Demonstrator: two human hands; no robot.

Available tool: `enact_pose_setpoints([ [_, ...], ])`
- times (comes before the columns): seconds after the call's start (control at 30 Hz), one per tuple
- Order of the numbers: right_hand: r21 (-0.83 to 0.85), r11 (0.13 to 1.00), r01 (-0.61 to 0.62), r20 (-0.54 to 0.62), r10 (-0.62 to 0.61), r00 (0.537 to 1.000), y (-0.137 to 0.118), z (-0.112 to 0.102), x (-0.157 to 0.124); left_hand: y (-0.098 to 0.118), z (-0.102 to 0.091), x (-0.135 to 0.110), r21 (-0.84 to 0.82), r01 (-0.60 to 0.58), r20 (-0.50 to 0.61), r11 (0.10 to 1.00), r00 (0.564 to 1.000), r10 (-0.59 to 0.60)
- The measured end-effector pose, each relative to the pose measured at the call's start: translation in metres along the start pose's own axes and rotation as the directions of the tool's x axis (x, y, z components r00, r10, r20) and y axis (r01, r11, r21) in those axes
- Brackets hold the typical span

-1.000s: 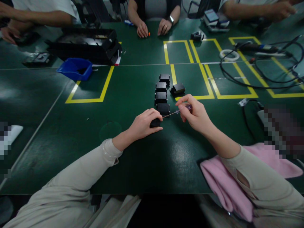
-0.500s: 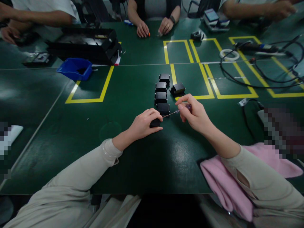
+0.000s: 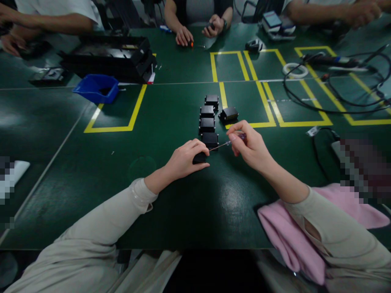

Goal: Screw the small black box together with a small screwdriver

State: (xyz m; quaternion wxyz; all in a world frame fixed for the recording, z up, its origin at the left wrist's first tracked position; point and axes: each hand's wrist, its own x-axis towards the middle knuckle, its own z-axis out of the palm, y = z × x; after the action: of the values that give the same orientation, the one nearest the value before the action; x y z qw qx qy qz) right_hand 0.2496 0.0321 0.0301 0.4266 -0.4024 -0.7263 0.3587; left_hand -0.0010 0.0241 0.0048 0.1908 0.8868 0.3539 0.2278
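My left hand (image 3: 187, 158) is closed around a small black box (image 3: 199, 158), pressing it to the green table. Fingers cover much of that box. In my right hand (image 3: 248, 145) is a screwdriver (image 3: 226, 143) with a dark translucent handle. Its thin shaft points left, and the tip meets the box's right end beside my left fingers; the exact contact is too small to make out. Just beyond, similar black boxes (image 3: 209, 139) stand in a column, and another black box (image 3: 229, 114) sits slightly turned to their right.
A blue scoop-shaped bin (image 3: 97, 88) lies left, before stacked black trays (image 3: 106, 59). Black cables (image 3: 336, 108) and a white ring (image 3: 295, 71) are at right. A pink cloth (image 3: 293, 240) lies under my right forearm. Across the table, co-workers' hands (image 3: 184, 36) handle small items.
My hands, the box and the screwdriver hold nearly the same position. Across the table, a co-worker's hand has lifted and turned, now with a small dark item in it.
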Motion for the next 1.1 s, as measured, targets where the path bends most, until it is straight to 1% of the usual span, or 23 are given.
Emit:
enact_pose_setpoints([
  [0.1, -0.019, 1.0, -0.009, 0.015, 0.009, 1.0, 0.0002, -0.0008, 0.0003, -0.0002, 0.0002, 0.0, 0.002, -0.003, -0.006, 1.0, 1.0, 0.003],
  [0.2, -0.002, 1.0, 0.001, 0.022, -0.001, 1.0, 0.0002, -0.0009, 0.0003, -0.0006, 0.0007, 0.0001, 0.001, -0.006, -0.002, 1.0, 1.0, 0.006],
  [0.4, 0.001, 1.0, 0.018, 0.005, -0.018, 1.0, -0.0012, -0.0003, -0.0003, -0.0003, 0.0003, 0.0003, -0.005, -0.004, -0.003, 1.0, 1.0, 0.004],
  [0.6, -0.031, 0.999, -0.016, 0.016, 0.017, 1.0, 0.0006, -0.0007, 0.0, 0.0001, 0.0001, 0.0, -0.002, 0.004, 0.001, 1.0, 1.0, -0.004],
  [0.77, 0.004, 1.0, 0.003, 0.006, -0.003, 1.0, 0.001, 0.0001, -0.0008, 0.0002, 0.0004, -0.0001, 0.005, 0.009, 0.0, 1.0, 1.0, -0.009],
  [0.9, -0.02, 1.0, 0.008, 0.0, -0.008, 1.0, -0.0006, 0.0001, -0.001, 0.0009, -0.0005, 0.0003, 0.004, 0.018, 0.009, 1.0, 1.0, -0.018],
  [1.1, -0.025, 1.0, -0.01, 0.027, 0.01, 1.0, -0.0011, -0.0003, -0.0008, 0.0006, -0.0006, 0.0003, 0.008, 0.02, 0.015, 1.0, 1.0, -0.02],
])
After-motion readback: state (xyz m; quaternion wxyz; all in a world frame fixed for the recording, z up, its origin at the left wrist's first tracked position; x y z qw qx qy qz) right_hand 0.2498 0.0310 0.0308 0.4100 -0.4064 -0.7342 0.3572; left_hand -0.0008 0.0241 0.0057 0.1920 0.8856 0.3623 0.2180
